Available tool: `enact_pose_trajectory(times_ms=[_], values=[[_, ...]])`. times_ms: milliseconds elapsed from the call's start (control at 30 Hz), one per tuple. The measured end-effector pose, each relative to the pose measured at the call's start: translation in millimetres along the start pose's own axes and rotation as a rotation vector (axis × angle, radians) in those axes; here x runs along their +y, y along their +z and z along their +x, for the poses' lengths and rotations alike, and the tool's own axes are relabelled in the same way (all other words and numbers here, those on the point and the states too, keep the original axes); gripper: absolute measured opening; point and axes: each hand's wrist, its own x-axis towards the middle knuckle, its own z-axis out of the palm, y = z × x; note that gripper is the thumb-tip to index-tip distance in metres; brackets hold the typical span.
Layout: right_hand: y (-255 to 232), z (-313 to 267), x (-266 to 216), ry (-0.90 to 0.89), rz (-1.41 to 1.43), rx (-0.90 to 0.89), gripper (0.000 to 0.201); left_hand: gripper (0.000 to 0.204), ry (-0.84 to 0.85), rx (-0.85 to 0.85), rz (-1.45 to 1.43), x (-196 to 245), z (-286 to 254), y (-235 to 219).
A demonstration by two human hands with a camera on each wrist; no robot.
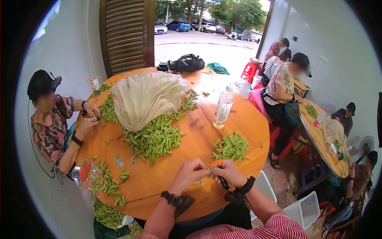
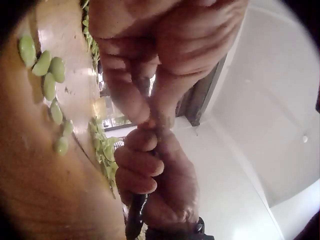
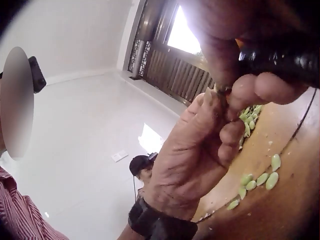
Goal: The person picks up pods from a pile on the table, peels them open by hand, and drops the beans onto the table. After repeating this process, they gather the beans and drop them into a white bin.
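Note:
The left hand (image 1: pixel 188 175) (image 2: pixel 165 45) (image 3: pixel 187 150) and the right hand (image 1: pixel 230 173) (image 2: pixel 167 180) (image 3: pixel 235 60) meet fingertip to fingertip over the table's near edge. Curled right fingers grip a black-handled tool (image 1: pixel 223 183) (image 2: pixel 137 212) (image 3: pixel 285 62); its tip is hidden. Left thumb and fingers pinch a small greenish piece (image 1: pixel 209 170), mostly covered by fingers. Several shelled green beans (image 2: pixel 49 86) (image 3: pixel 262 179) lie on the wood beside the hands. Beyond the right hand is a small pile of green pods (image 1: pixel 232 146).
On the round wooden table (image 1: pixel 159 181) stand a bottle (image 1: pixel 223 107) and a large pod heap (image 1: pixel 157 137) under a pale cloth (image 1: pixel 147 97). Loose pods (image 1: pixel 107 183) lie at the left. A person (image 1: pixel 53 123) works there. White baskets (image 1: pixel 304 209) are below right.

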Motion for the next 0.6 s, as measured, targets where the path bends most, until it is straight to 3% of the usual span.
enact_pose_trajectory(times_ms=[200,600], values=[[0,0,1,-0.007,-0.062,-0.015,0.015,0.01,-0.001,-0.004,0.006,-4,1,-2],[17,5,8,-0.07,-0.044,0.148,0.013,0.011,-0.02,0.091,0.044,-9,5,1]])
